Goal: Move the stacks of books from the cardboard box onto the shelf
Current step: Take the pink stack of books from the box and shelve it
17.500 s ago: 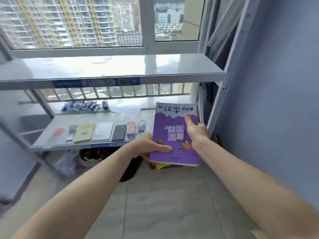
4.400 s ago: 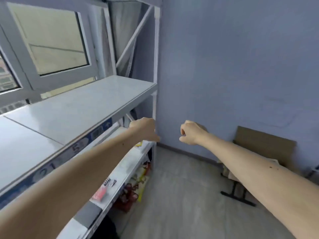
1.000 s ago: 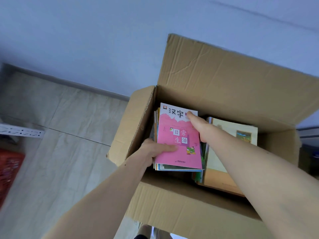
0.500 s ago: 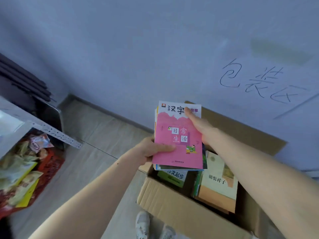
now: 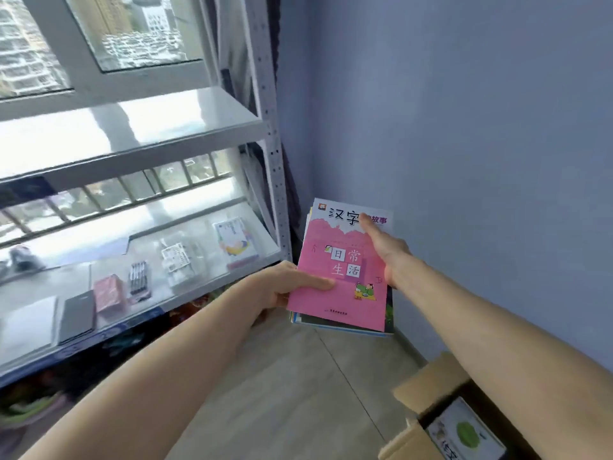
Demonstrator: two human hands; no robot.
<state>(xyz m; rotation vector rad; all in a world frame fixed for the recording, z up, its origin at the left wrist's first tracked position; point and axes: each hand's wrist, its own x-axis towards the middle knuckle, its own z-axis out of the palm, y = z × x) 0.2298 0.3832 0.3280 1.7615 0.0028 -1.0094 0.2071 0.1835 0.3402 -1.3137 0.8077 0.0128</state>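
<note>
A thin stack of books point(image 5: 341, 273), topped by a pink cover with Chinese characters, is held flat in mid-air at centre frame. The open cardboard box point(image 5: 428, 393) sits at lower right, a book inside. The grey metal shelf point(image 5: 205, 260) fills the left.

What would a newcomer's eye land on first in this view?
The pink-covered stack of books, held mid-air by the left hand and right hand, against the blue wall. Left of it stands the white metal shelf, small items on its lower tier. The open cardboard box sits bottom right.
</note>
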